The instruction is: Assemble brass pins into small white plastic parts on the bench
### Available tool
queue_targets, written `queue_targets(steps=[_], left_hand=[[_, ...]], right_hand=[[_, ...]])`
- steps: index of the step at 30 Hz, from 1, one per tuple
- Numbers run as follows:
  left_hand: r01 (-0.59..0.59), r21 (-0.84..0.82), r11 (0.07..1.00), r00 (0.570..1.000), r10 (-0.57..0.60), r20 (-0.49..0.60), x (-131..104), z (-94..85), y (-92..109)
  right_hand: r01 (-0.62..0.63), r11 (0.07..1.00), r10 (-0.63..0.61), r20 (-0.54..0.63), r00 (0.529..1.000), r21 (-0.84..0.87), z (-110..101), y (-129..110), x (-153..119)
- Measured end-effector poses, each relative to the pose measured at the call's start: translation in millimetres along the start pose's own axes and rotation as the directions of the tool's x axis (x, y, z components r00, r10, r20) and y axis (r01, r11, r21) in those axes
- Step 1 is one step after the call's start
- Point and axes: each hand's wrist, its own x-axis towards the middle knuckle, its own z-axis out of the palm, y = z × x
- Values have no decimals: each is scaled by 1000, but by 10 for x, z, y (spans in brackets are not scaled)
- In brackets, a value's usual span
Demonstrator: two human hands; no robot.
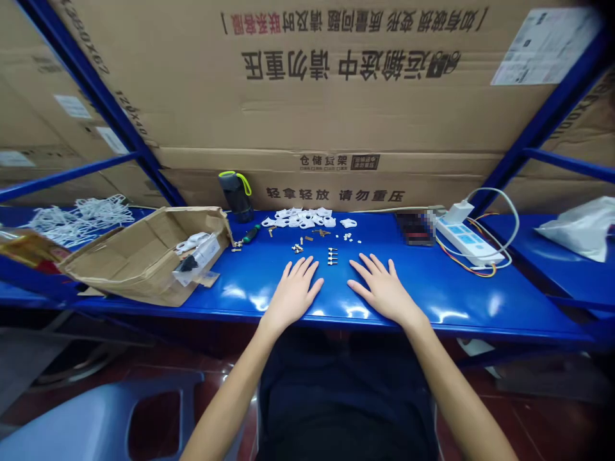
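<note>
L hand (293,298): palm down by the front edge, fingers spread wide, nothing held; prob. resting so the small pcs stay undisturbed.
R hand (387,293): same, fingers wide, no grip.
Metal pins (331,255): 4 in a neat row mid-surface, just beyond & between my fingertips, touching neither; likely lined up so each one shows.
White plastic pcs (303,218): heaped twd the back edge, approx. centre.
Screwdriver (252,232): L of heap, in front of the bottle (235,195); prob. parked aside.
Cardboard box (129,272): near-L corner, maybe to keep its contents in reach.
Power strip (468,243): twd R end, charger (459,211) plugged in; likely kept off the small pcs.
Surface (504,294): glossy blue, glare along front edge.
Room: cardboard panels (336,121) behind, blue posts (88,77), plastic stool (77,419) lower L.
</note>
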Motion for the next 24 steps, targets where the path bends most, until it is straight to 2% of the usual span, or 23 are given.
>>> queue_targets(steps=[24], left_hand=[[1,0,1000,1000,-1,1,-1,-16,9]], right_hand=[[1,1000,-1,3,1000,-13,-6,-2,-1]])
